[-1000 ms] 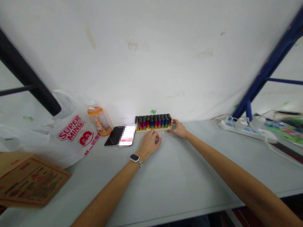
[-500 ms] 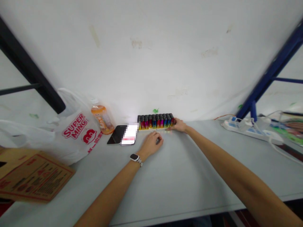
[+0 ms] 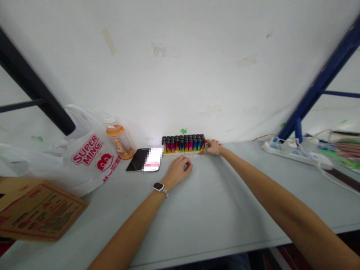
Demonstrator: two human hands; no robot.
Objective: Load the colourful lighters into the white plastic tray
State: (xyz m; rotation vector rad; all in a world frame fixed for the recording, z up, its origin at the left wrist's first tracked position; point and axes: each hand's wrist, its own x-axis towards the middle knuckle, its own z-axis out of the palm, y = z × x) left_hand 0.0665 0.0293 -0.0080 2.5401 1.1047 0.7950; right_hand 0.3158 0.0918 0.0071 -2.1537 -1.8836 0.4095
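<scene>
Against the wall stand several lighters (image 3: 184, 143) upright in packed rows, with black tops and shiny rainbow-coloured bodies. Under their front edge shows a pale tray (image 3: 187, 153). My right hand (image 3: 213, 147) is at the right end of the rows, thumb stretched toward the tray's front corner and fingers apart behind it. Whether it touches the tray is hard to see. Just in front of the tray, my left hand (image 3: 180, 168) rests on the table with curled fingers around something dark, too small to name. A watch (image 3: 159, 186) is on the left wrist.
Left of the lighters lie a dark tablet (image 3: 137, 160), an orange drink bottle (image 3: 120, 140), a white plastic bag (image 3: 84, 165) and a cardboard box (image 3: 42, 208). A power strip (image 3: 298, 153) with cables is at the right, beside a blue metal post (image 3: 315, 86).
My right hand's fingers have loosened and drawn slightly away from the end of the lighters. My left hand keeps its place; the view has shifted slightly.
</scene>
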